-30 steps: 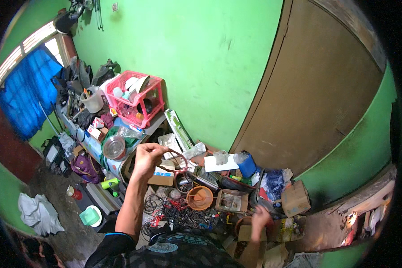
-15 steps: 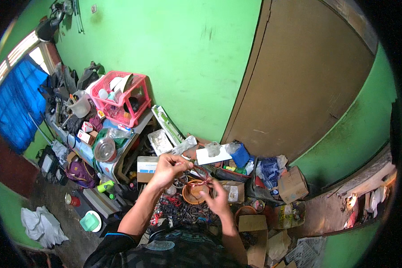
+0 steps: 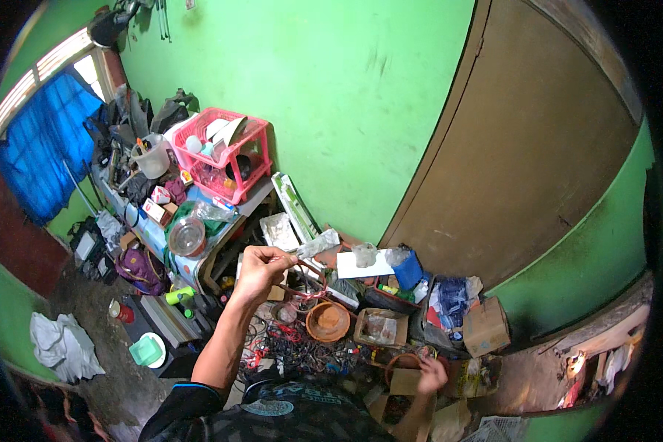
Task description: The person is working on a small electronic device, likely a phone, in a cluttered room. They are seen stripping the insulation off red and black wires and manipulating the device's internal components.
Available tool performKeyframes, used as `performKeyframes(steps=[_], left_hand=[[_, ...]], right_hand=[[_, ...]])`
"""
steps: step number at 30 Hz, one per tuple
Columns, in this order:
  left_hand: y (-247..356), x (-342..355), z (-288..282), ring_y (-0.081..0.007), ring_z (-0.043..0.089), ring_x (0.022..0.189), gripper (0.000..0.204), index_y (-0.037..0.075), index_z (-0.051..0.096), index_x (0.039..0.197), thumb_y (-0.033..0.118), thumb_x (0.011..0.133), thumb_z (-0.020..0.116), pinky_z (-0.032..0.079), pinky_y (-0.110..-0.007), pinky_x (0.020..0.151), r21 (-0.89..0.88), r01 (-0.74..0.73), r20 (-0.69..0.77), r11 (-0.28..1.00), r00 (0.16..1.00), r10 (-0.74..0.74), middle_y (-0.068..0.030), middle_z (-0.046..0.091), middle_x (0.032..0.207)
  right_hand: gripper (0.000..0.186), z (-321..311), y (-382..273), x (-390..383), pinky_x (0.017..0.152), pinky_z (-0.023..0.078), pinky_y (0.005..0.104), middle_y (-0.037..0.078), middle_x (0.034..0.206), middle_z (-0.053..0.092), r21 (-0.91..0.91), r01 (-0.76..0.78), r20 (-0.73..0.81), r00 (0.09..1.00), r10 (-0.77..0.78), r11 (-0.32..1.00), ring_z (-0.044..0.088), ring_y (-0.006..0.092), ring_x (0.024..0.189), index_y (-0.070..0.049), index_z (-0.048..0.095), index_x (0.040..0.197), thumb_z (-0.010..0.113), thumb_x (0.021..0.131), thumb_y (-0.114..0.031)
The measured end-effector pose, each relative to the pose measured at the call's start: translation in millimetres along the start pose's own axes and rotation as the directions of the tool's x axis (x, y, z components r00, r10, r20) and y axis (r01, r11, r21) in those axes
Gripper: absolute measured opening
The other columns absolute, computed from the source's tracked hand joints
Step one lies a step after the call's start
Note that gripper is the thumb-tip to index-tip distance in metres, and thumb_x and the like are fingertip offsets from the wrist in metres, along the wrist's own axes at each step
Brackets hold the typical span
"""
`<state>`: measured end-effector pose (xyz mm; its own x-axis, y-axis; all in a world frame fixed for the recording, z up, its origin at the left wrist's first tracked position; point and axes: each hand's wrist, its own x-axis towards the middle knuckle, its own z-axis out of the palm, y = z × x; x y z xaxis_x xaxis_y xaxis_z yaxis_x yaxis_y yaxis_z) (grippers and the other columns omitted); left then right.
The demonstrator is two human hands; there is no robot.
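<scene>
My left hand [image 3: 261, 277] is raised in front of me, thumb and fingers pinched on a thin reddish cable [image 3: 321, 289] that hangs in a loose loop to the right of the fingertips. An orange-brown bowl [image 3: 328, 322] sits just below the loop. Under both of these spreads a tangled heap of cables [image 3: 313, 356], mostly dark with some red. My right hand [image 3: 432, 376] is low on the right, apart from the cable, over an open cardboard box [image 3: 405, 382]. Motion smears its fingers, so their grip is unclear.
A cluttered table [image 3: 149, 228] bears a pink basket rack [image 3: 236, 193] and a clear plastic bowl [image 3: 187, 236]. Beyond the heap stand a small carton [image 3: 360, 339], a blue container [image 3: 409, 271] and a cardboard box [image 3: 486, 329]. A green wall and a brown door [image 3: 523, 147] close the far side.
My right hand has left the cable and moved down to the right. My left hand keeps its pinch on the cable. The view has shifted, so the surroundings appear further right.
</scene>
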<state>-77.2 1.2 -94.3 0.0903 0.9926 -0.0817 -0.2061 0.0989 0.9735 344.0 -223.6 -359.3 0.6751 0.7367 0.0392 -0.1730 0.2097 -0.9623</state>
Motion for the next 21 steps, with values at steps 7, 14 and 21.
performKeyframes(steps=[7, 14, 21], left_hand=[[3.0, 9.3, 1.4, -0.0027, 0.032, 0.043, 0.008, -0.004, 0.067, 0.077, 0.003, 0.08, 0.066, 0.019, -0.022, 0.041, -0.034, -0.049, -0.001, 0.998, 0.999, 0.049, 0.0043, 0.048, 0.054], [-0.9, -1.6, 28.8, -0.0051, 0.036, 0.042, 0.011, -0.003, 0.065, 0.072, 0.005, 0.077, 0.07, 0.023, -0.022, 0.041, -0.051, 0.009, 0.092, 0.999, 0.996, -0.004, 0.0021, 0.048, 0.053], [-19.0, -11.0, 47.2, -0.0045, 0.039, 0.045, 0.007, -0.005, 0.068, 0.078, 0.001, 0.077, 0.066, 0.025, -0.021, 0.041, -0.027, 0.039, 0.205, 0.999, 0.978, -0.033, -0.0005, 0.055, 0.058]], right_hand=[[0.029, -149.8, 73.9, -28.1, 0.081, 0.049, 0.0335, 0.015, 0.105, 0.062, -0.6, -0.233, -0.573, 0.793, -0.208, 0.766, 0.061, 0.0234, 0.091, 0.004, 0.057, 0.113, 0.056, 0.085, -0.005], [0.043, 99.2, -4.5, 9.7, 0.089, 0.045, 0.0343, 0.014, 0.114, 0.06, -0.597, 0.045, -0.106, 0.985, -0.134, 0.801, 0.058, 0.0234, 0.102, 0.001, 0.054, 0.121, 0.063, 0.079, 0.0], [0.025, 270.1, -90.7, -7.2, 0.081, 0.048, 0.0334, 0.013, 0.095, 0.064, -0.243, 0.284, 0.807, 0.59, 0.03, 0.928, 0.062, 0.0215, 0.089, 0.003, 0.055, 0.111, 0.058, 0.087, -0.001]])
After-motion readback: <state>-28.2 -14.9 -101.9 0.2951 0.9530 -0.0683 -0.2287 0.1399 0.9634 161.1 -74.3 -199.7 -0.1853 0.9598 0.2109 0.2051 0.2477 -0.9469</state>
